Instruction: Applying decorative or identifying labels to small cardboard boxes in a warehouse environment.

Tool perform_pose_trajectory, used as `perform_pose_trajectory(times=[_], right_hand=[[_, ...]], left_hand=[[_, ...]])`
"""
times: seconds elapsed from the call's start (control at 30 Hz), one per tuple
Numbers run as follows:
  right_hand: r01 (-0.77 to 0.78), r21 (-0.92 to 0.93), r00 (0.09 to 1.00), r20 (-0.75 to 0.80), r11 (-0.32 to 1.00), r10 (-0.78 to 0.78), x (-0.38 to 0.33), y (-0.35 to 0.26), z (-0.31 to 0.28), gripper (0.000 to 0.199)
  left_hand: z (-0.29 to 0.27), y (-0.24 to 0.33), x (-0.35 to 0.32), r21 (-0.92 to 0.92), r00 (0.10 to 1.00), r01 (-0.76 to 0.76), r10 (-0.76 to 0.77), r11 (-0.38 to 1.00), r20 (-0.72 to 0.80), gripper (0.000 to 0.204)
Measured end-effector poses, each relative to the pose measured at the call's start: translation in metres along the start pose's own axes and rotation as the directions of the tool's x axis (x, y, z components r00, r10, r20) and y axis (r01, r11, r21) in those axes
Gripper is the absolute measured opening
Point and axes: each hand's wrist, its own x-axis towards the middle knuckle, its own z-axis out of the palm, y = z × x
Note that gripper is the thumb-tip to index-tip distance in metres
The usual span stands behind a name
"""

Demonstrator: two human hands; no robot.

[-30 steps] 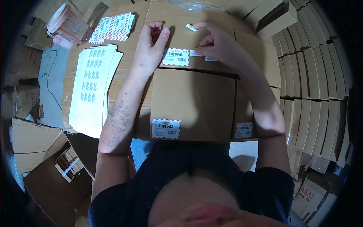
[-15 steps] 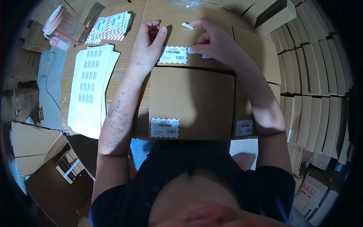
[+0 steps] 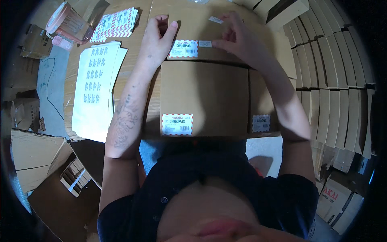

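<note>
My left hand [image 3: 161,37] rests on the far cardboard box, fingers curled and thumb apart, with nothing visible in it. Beside it, a white label with a red striped border [image 3: 183,49] is stuck on that box. A small white sticker [image 3: 204,43] lies flat against the label's right side. The thumb of my right hand [image 3: 238,42] is at that sticker's right end. From the raised fingertips of the same hand sticks out another small white sticker [image 3: 215,19]. A nearer cardboard box [image 3: 205,97] has a matching striped label [image 3: 177,124] at its lower left corner.
Sheets of printed stickers [image 3: 90,88] lie on the left of the table, below a stack of striped labels [image 3: 115,25] and a pink-lidded clear jug [image 3: 69,24]. Another labelled box [image 3: 262,97] stands at right. Stacked cartons [image 3: 330,68] line the right side.
My right hand has shifted right, carrying the small sticker at its fingertips, and shows more of the sticker beside the striped label. My left hand stays beside the label. The view has tilted slightly.
</note>
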Motion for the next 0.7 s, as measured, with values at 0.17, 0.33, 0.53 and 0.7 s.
perform_pose_trajectory(times=[0.17, 0.33, 0.53, 0.7], right_hand=[[-0.103, 0.244, 0.951, 0.307, 0.964, 0.024, -0.057, -0.085, -0.013, 0.022], [-0.341, 0.325, 0.81, 0.577, 0.882, 0.101, -0.093, -0.099, 0.009, 0.016], [-0.432, 0.231, 0.801, 0.543, 0.872, 0.253, -0.097, -0.097, 0.02, 0.02], [-0.361, 0.214, 0.847, 0.483, 0.908, 0.223, -0.105, -0.098, 0.027, 0.019]], left_hand=[[-0.007, -0.035, 0.012, -0.186, 0.999, -0.027, 0.034, 0.982, 0.036, 0.046], [-0.002, 0.029, -0.004, -0.006, 0.997, 0.058, -0.059, 0.998, -0.058, 0.037], [0.0, 0.031, -0.006, 0.047, 0.997, 0.07, -0.069, 0.996, -0.022, 0.04], [0.002, 0.031, -0.009, 0.027, 0.997, 0.08, -0.079, 0.996, -0.019, 0.039]])
